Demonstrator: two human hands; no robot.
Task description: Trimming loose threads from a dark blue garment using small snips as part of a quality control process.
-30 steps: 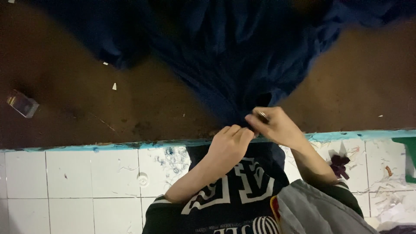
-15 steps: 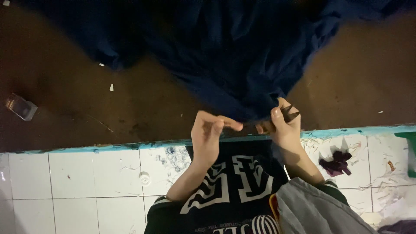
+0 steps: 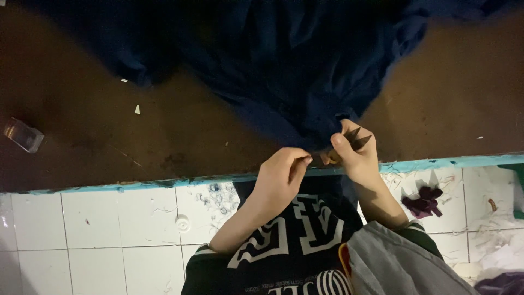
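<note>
Seen from above: left hand point(image 3: 281, 177) with fingers curled shut, pinching the edge of a dark blue cloth point(image 3: 284, 71). Right hand point(image 3: 352, 153) closed around small dark-bladed snips point(image 3: 355, 139), points up against the same edge. Cloth rumpled, spread over a brown table point(image 3: 82, 136), edge hanging toward white floor tiles point(image 3: 109, 235).

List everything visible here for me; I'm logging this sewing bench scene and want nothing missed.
fabric: one, dark blue, spread over the table to its near edge
table: one, brown top, turquoise front edge
thread snips: one, dark, in the right grip
clear small object: one, table's left end
floor tiles: white, littered with threads
fabric scrap: one, purple, floor at right
left hand: pinches the fabric edge
right hand: holds the snips
</note>
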